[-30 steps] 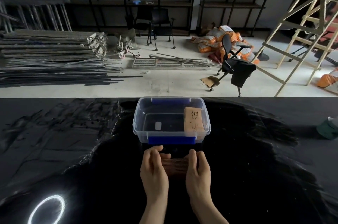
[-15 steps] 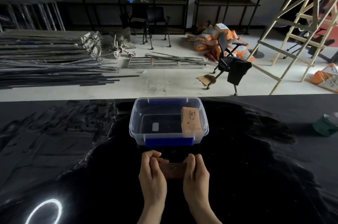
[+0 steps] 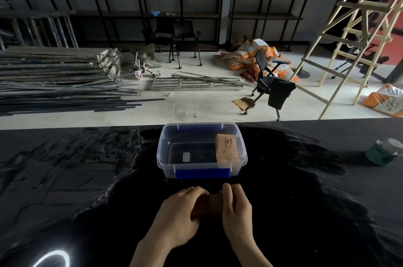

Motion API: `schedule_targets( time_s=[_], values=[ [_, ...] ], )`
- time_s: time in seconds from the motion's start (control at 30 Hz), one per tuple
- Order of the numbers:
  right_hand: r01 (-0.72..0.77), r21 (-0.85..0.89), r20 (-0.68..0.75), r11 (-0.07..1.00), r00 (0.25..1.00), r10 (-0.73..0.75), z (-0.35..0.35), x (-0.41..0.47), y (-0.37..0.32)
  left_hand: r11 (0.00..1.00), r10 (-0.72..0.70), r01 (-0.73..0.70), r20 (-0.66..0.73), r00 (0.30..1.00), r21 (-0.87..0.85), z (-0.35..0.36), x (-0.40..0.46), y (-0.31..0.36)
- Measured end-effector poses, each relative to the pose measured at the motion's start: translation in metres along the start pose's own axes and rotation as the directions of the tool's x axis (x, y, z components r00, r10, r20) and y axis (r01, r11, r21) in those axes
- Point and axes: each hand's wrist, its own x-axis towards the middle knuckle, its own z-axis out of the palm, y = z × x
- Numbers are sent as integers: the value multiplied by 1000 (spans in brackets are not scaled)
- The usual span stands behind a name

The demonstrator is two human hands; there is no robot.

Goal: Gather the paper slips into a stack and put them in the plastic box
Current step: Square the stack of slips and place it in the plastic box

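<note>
A brown stack of paper slips (image 3: 209, 203) stands on edge on the black table, pressed between both hands. My left hand (image 3: 181, 216) holds its left end and my right hand (image 3: 236, 212) holds its right end. Just beyond the hands sits a clear plastic box (image 3: 201, 167) with blue latches, lid off. Inside the box, at its right side, lies another tan stack of printed slips (image 3: 226, 150). A small white label shows on the box floor.
The black table (image 3: 87, 179) runs left and right, with its far edge just behind the box. A green jar with a clear lid (image 3: 385, 151) stands at the far right. A bright ring reflection (image 3: 52, 259) shows at the near left.
The stack between my hands has tilted slightly, its left end lower and nearer. My left hand has closed further over that end. The box has not moved.
</note>
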Motion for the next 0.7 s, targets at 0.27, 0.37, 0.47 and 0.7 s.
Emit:
schedule_targets(
  time_s=[0.27,0.37,0.47,0.7],
  values=[
    [-222,435,342,872,937,68,-22,-8,-20,608,-365,81,-188,912,-790,13,-8,5],
    [-128,373,325,919,946,0,-23,-9,-35,450,-430,123,-94,898,-884,9,-8,15],
    [-110,358,329,927,944,-15,-22,-7,-43,415,-432,143,-56,900,-899,-1,-8,16],
    [135,168,288,976,941,-180,-4,4,-53,364,-458,74,-109,882,-928,-19,-2,7]
  ],
)
